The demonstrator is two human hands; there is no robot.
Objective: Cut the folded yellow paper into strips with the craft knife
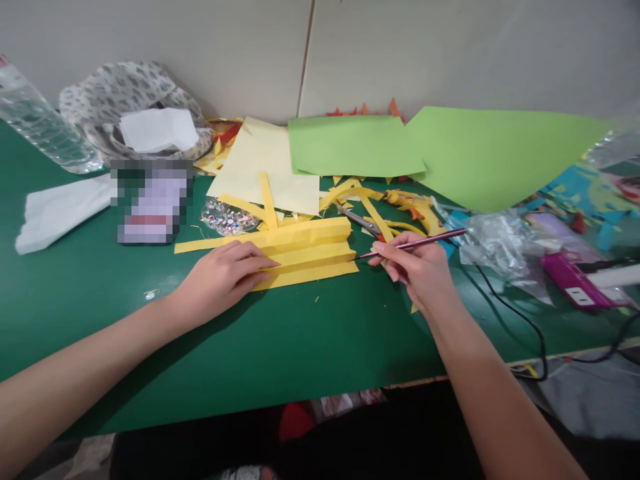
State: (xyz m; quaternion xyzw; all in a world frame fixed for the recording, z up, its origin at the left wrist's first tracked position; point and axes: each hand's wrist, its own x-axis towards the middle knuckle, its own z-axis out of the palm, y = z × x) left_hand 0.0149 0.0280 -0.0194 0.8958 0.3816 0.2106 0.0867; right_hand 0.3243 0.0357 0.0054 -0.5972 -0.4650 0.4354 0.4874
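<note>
My left hand [223,275] lies flat with fingers stretched out on a folded, pleated yellow paper [310,252] on the green table [280,347], pressing its left part down. My right hand [417,270] is closed in a writing grip on a thin dark red pencil [425,241], whose tip points at the right edge of the yellow paper. Scissors [357,219] lie just behind the paper among yellow paper strips [267,199].
Pale yellow sheet [265,167] and green sheets [475,153] lie at the back. A plastic bottle [40,127], patterned bag [135,100], white tissue [60,210] and a blurred-out object sit left. A dish of beads [227,219], clear plastic bag [495,250], pink device [575,280] and black cable [525,320] are nearby.
</note>
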